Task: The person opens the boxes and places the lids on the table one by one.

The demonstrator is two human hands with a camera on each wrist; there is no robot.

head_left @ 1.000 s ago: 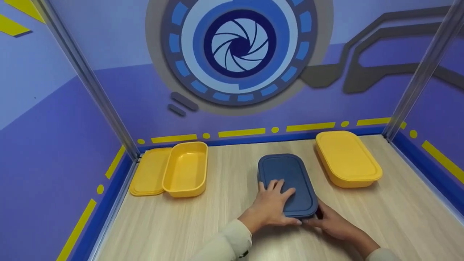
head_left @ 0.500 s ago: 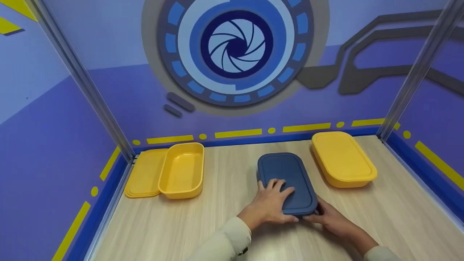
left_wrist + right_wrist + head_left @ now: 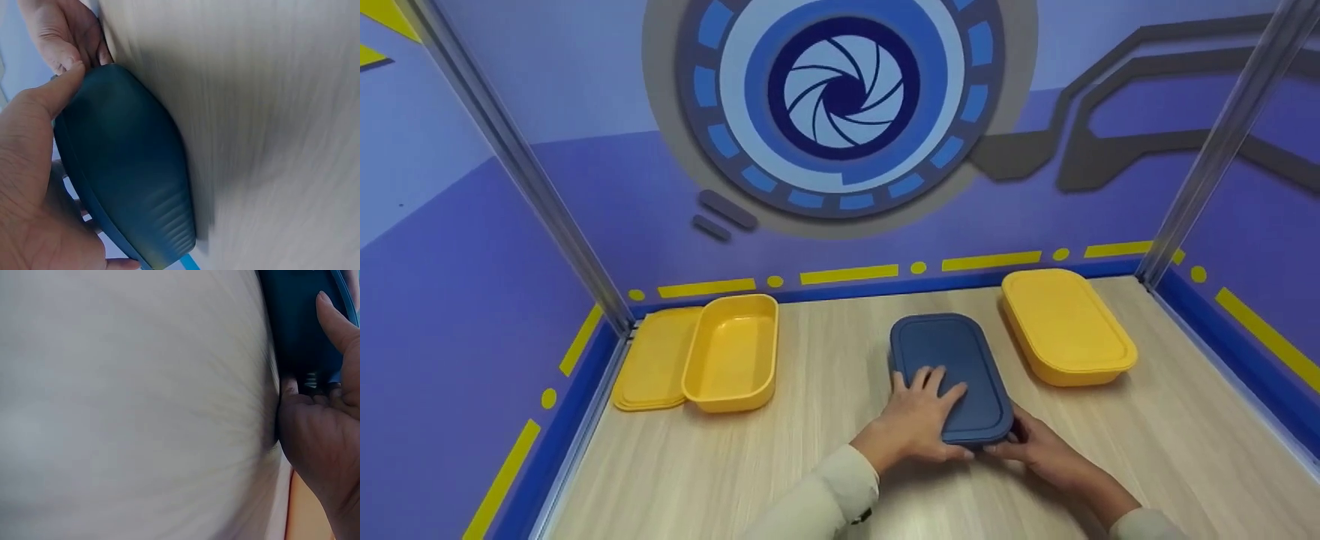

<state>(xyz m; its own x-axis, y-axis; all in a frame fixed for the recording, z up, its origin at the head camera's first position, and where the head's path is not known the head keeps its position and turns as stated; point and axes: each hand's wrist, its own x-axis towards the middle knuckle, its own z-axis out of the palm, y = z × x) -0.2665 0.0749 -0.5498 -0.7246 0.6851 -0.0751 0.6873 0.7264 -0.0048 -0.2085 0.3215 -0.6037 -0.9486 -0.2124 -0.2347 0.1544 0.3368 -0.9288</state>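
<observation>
A dark blue lunch box (image 3: pixel 960 345) with its lid on sits right of the table's middle. My left hand (image 3: pixel 919 420) rests on the near-left part of its lid with fingers spread, the thumb along the near edge. In the left wrist view the left thumb meets the box's near corner, close to the other hand. My right hand (image 3: pixel 1046 454) holds the near-right corner, thumb at the near end and fingers along the right side. In the right wrist view that thumb lies against the box wall (image 3: pixel 298 332); the other right fingers are partly hidden.
At the back left stands an uncovered yellow lunch box (image 3: pixel 735 352), overlapping a yellow lid (image 3: pixel 656 360). A lidded yellow lunch box (image 3: pixel 1069 326) stands to the right of the blue one. Panel walls (image 3: pixel 585 217) enclose the wooden table (image 3: pixel 825 360) at the back and sides.
The whole head view has shifted slightly. Both hands keep their places on the blue lunch box, which stays almost where it was; the yellow boxes have not moved on the table.
</observation>
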